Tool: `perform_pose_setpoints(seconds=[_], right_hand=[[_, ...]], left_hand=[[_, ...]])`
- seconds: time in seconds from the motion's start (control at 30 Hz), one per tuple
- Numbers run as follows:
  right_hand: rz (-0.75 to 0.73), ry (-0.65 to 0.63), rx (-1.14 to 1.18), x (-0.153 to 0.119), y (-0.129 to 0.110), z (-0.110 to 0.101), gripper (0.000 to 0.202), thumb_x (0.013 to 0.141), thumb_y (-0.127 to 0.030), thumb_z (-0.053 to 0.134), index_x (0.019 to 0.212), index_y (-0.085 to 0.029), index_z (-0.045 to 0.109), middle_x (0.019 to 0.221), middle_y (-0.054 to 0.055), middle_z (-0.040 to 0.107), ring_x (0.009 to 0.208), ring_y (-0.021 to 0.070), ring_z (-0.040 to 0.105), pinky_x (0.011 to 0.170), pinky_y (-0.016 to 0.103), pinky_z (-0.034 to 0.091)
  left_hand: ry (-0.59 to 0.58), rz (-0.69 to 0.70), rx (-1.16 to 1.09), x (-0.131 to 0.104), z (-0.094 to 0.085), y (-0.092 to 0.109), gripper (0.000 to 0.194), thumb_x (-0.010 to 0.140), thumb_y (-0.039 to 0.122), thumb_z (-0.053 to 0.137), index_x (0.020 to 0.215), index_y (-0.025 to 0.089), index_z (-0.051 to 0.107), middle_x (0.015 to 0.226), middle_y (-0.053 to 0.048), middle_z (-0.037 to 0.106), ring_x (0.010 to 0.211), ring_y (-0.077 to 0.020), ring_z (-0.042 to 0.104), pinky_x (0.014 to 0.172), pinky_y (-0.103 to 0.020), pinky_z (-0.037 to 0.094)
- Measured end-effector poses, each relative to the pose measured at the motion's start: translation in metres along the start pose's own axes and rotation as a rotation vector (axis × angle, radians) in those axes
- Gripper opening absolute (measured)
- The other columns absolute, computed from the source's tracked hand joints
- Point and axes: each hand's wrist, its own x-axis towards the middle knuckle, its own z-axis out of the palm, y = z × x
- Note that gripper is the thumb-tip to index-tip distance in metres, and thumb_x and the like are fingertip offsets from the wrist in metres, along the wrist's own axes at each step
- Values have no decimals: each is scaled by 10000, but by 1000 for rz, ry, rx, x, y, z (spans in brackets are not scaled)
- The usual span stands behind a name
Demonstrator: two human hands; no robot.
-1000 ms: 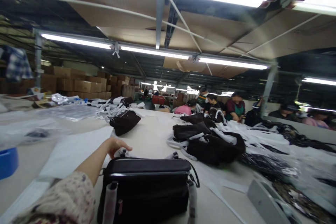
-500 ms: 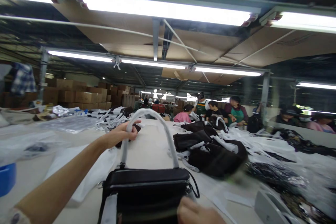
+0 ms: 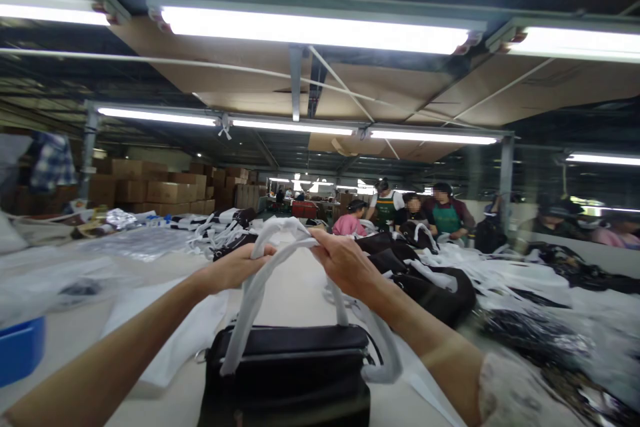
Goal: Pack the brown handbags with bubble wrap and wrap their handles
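Observation:
A black handbag [image 3: 295, 380] stands upright on the table in front of me, at the bottom middle of the view. Its two raised handles are wrapped in white padding. My left hand [image 3: 239, 268] has its fingers closed round the left side of the far wrapped handle [image 3: 343, 307]. With its fingertips, my right hand [image 3: 345, 259] pinches the top of the near wrapped handle [image 3: 253, 303]. That near handle arches across in front of the far one. The bag's lower part runs out of view.
More black bags [image 3: 435, 293] with white wrapping lie to the right, beside white strips and clear plastic [image 3: 600, 327]. A blue container [image 3: 23, 350] sits at the left edge, near a white sheet [image 3: 165, 327]. Co-workers [image 3: 447, 213] are at the far side; cardboard boxes [image 3: 170, 191] are stacked behind.
My right hand has risen from the bag's front right side to the handle tops, bringing the near handle up. My left hand stays on the far handle.

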Motion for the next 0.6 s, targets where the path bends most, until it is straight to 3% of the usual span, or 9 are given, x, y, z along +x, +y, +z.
perform_pose_setpoints(seconds=[0.1,0.17,0.23,0.3,0.37,0.43,0.53,0.6], right_hand=[[-29,-33,61,16,6,-11,211,964,-263,471,1084,-216,638,761,-15,706,677,141,666,645,211,451],[-42,4,32,22,9,-21,152,936,-271,523,1015,-195,629,725,-22,676,651,132,641,637,206,427],[-62,49,-25,24,10,-30,97,888,-259,580,922,-174,612,727,-2,650,672,150,617,647,229,392],[-77,66,-81,24,7,-36,56,854,-224,597,863,-169,588,753,20,636,702,168,599,663,248,360],[-75,51,-111,25,3,-38,33,855,-201,579,863,-171,572,795,37,641,745,183,598,688,257,350],[-56,19,-112,27,3,-41,46,874,-203,561,901,-167,568,869,54,651,822,199,603,731,265,360],[-4,-65,-54,26,19,-49,124,889,-218,566,989,-146,582,923,46,654,876,187,597,779,270,393],[54,-173,32,13,43,-57,253,855,-258,637,1073,-136,593,941,17,664,863,149,596,777,244,428]], left_hand=[[-141,-24,-50,0,-17,2,468,745,466,710,1106,172,659,866,-18,655,830,-223,590,744,-292,466],[-252,17,-157,2,-35,9,624,648,491,790,1171,181,651,1013,-51,688,969,-278,608,841,-334,478],[-300,77,-315,9,-50,22,666,677,587,754,1199,188,648,1171,-89,674,1124,-325,573,928,-375,457],[-341,90,-401,22,-54,38,651,747,678,659,1153,170,673,1183,-114,679,1165,-333,559,934,-378,453],[-440,38,-380,38,-45,53,627,751,695,647,1038,140,705,1039,-129,719,1041,-317,619,845,-361,486],[-510,-7,-402,53,-26,62,540,687,595,763,929,116,701,854,-117,721,816,-269,652,707,-344,511],[-454,-16,-537,66,5,62,368,633,363,854,830,118,663,633,-21,628,514,-126,525,521,-266,481],[-409,-5,-594,69,14,56,266,682,294,824,726,127,622,552,24,533,432,-66,405,440,-207,422]])
